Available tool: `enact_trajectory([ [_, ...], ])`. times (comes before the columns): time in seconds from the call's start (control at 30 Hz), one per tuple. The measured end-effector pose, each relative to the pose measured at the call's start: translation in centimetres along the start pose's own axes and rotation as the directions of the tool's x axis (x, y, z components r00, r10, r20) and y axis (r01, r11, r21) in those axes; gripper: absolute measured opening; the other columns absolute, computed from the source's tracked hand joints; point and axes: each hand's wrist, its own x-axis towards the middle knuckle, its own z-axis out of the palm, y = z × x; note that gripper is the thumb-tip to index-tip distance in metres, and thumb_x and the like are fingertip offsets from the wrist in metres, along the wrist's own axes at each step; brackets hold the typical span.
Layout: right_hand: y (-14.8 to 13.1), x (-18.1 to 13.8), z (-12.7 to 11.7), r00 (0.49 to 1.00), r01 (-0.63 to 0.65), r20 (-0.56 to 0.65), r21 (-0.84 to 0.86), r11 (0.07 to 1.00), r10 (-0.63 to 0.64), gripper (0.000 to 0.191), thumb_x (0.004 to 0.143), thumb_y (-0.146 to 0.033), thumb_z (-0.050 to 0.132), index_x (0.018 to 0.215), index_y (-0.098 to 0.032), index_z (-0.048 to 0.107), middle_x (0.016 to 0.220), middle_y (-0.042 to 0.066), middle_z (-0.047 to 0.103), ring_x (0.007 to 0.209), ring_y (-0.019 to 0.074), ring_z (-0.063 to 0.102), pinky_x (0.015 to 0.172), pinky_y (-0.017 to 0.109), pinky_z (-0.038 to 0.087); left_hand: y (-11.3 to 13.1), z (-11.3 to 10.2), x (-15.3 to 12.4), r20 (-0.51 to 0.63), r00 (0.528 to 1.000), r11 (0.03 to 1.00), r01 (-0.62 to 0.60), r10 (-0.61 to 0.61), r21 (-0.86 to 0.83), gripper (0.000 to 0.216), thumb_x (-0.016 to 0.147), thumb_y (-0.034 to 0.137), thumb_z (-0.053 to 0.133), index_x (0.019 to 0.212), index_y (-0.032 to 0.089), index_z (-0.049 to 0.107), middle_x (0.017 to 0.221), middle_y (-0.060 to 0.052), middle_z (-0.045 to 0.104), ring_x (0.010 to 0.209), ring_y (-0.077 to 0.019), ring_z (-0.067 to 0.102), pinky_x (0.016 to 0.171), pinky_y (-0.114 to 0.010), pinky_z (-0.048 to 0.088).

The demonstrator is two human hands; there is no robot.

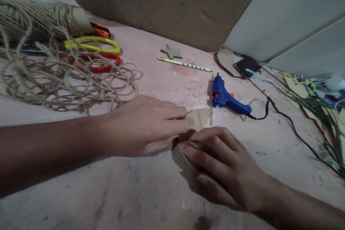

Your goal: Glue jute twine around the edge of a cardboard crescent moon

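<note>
Both hands meet at a small cut piece of cardboard point(198, 118) low over the table, its rounded upper part showing between them. My left hand point(151, 124) comes in from the left, fingers closed on the piece's left side, fingertips partly hidden. From the lower right my right hand point(223, 161) is curled over the near part, covering most of it. Just beyond lies a blue hot glue gun point(221, 93) on its side, a clear glue stick point(217, 111) poking from its back. Farther off are a cardboard star point(171, 51) and a patterned pencil point(185, 64).
Loose jute twine point(113, 86) and its roll point(40, 21) spread over the left, tangled across yellow-and-red scissors point(94, 45) beside an orange cutter point(100, 29). A large cardboard sheet point(156, 3) stands behind. The black cord point(293, 129) runs right towards scraps point(304, 93).
</note>
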Motion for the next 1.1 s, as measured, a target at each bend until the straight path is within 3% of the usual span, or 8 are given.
enact_trajectory([
  [0.4,0.11,-0.39,0.24,1.0,-0.025,0.016,0.005,1.0,0.025,0.044,0.137,-0.042,0.042,0.16,-0.019,0.072,0.15,0.013,0.084,0.137,0.0327,0.069,0.117,0.051,0.056,-0.22,0.19,-0.24,-0.016,1.0,1.0,0.008,-0.008,0.014,0.016,0.118,0.017,0.058,0.111,0.027,0.069,0.106,-0.003,0.082,0.08,-0.0212,0.068,0.064,-0.042,0.042],
  [0.6,0.14,-0.53,0.0,0.999,0.004,-0.048,0.038,0.999,-0.002,0.038,0.131,-0.031,0.05,0.156,-0.016,0.074,0.145,0.014,0.084,0.137,0.0318,0.072,0.116,0.05,0.061,-0.3,0.09,-0.16,-0.008,1.0,1.0,0.012,-0.012,0.002,0.018,0.119,0.017,0.057,0.111,0.027,0.069,0.108,-0.003,0.082,0.081,-0.0207,0.068,0.066,-0.04,0.044],
  [0.8,0.04,-0.95,-0.24,0.981,0.049,-0.193,0.099,0.994,-0.029,0.034,0.114,-0.016,0.062,0.142,-0.016,0.08,0.128,0.012,0.082,0.116,0.0265,0.076,0.1,0.044,0.067,-0.28,0.13,-0.11,-0.004,1.0,0.999,0.011,-0.011,-0.049,0.022,0.122,0.016,0.055,0.118,0.028,0.074,0.113,-0.003,0.084,0.086,-0.0198,0.073,0.069,-0.038,0.047],
  [1.1,0.4,-0.69,-0.31,0.992,0.061,-0.121,0.12,0.991,-0.046,0.027,0.117,-0.024,0.07,0.14,-0.018,0.083,0.12,0.01,0.087,0.108,0.0284,0.079,0.095,0.047,0.07,-0.38,-0.03,-0.29,0.011,0.999,0.998,0.032,-0.031,-0.057,0.021,0.124,0.02,0.056,0.117,0.028,0.074,0.113,-0.004,0.085,0.085,-0.0201,0.073,0.07,-0.038,0.049],
])
